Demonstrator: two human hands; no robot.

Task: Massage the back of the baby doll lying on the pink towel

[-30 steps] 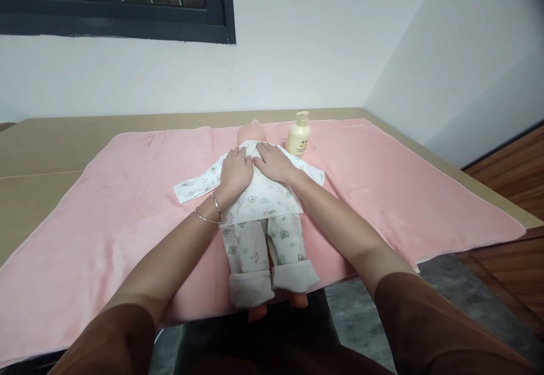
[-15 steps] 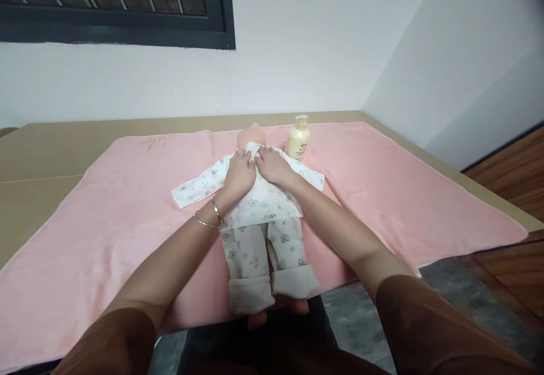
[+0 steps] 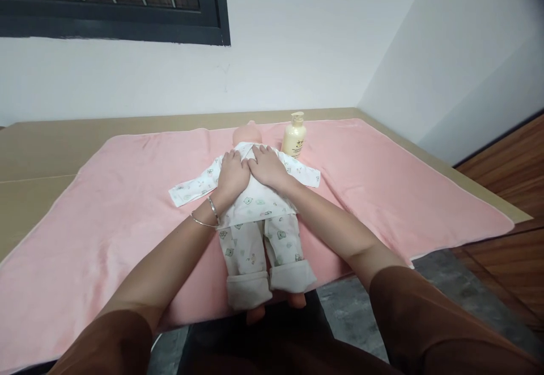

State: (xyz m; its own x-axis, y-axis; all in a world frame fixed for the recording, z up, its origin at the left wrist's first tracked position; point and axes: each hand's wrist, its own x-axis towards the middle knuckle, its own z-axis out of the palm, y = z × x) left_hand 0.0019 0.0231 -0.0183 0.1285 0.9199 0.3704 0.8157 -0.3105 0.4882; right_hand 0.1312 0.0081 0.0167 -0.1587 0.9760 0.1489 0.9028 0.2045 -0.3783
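Observation:
A baby doll (image 3: 247, 133) lies on a pink blanket, its head at the far end and its feet over the near edge. It wears a white printed top (image 3: 260, 200) with the sleeves stretched out to both sides, and matching trousers (image 3: 246, 250) with turned-up cuffs. My left hand (image 3: 233, 175) rests flat on the left of the doll's chest, fingers extended. Beside it, my right hand (image 3: 268, 166) lies flat on the chest too, the thumbs close together. Neither hand grips anything visible. Two thin silver bangles (image 3: 208, 216) circle my left wrist.
A cream pump bottle (image 3: 294, 137) stands on the blanket just beyond the doll's right-hand sleeve. The pink blanket (image 3: 140, 194) covers much of a tan surface (image 3: 38, 151). A white wall and a dark-framed window (image 3: 178, 28) are behind; wooden panels (image 3: 505, 165) stand at right.
The view has shifted slightly, so everything sits a little further left. Both hands stay on the doll's chest, with their fingers a bit farther apart from each other.

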